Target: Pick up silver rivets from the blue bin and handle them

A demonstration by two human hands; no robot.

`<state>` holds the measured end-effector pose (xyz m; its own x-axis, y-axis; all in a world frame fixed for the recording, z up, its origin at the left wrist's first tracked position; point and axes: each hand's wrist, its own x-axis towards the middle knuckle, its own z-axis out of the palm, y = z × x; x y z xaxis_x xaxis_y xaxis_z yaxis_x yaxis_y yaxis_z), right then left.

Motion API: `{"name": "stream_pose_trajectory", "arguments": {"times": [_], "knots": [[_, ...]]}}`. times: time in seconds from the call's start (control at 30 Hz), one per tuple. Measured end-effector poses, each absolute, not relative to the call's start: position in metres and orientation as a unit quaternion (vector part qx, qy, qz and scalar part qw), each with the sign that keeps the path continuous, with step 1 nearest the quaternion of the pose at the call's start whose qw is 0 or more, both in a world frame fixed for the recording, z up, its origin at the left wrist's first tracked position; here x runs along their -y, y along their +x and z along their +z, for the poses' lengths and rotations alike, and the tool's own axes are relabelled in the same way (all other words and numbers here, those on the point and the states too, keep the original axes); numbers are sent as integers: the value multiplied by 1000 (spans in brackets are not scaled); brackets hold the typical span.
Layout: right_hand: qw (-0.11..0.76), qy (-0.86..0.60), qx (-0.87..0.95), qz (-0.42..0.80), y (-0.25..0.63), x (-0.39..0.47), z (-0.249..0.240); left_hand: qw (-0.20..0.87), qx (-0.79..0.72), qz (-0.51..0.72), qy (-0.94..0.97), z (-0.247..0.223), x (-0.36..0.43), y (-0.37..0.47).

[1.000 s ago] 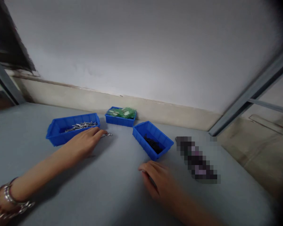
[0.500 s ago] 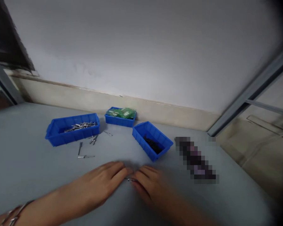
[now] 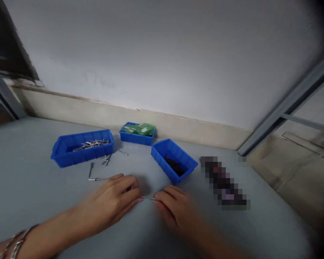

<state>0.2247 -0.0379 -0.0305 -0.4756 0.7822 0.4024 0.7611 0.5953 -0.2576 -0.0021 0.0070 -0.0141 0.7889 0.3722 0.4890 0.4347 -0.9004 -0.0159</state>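
I see the left hand [image 3: 112, 196] and right hand [image 3: 175, 207] pinching opposite ends of one thin metal pin [image 3: 148, 198] low over the grey table [image 3: 29, 187], likely steadying it; loose pins [image 3: 98, 172] lie beyond the left knuckles.

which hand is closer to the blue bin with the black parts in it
Right. The right hand lies just in front of the bin; the left hand is farther off to its left.

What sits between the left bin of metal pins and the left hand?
Loose pins on bare tabletop, between bin and left hand; head view.
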Motion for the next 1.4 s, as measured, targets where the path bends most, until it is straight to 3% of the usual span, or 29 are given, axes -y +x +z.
{"name": "stream_pose_trajectory", "arguments": {"times": [0.2, 0.53, 0.8, 1.1, 1.4], "knots": [[182, -457, 870, 43, 223, 39, -27, 63, 199, -278, -938, -3, -3, -1], [235, -448, 862, 12, 226, 38, -29, 49, 203, -270, -940, -7, -3, 1], [173, -426, 888, 21, 222, 38, -26, 76, 175, -292, -937, 1, 2, 1], [263, -395, 880, -17, 228, 41, -26, 54, 176, -228, -956, -4, -2, 2], [193, -401, 895, 19, 223, 38, -32, 63, 148, -269, -950, 3, 1, 0]]}}
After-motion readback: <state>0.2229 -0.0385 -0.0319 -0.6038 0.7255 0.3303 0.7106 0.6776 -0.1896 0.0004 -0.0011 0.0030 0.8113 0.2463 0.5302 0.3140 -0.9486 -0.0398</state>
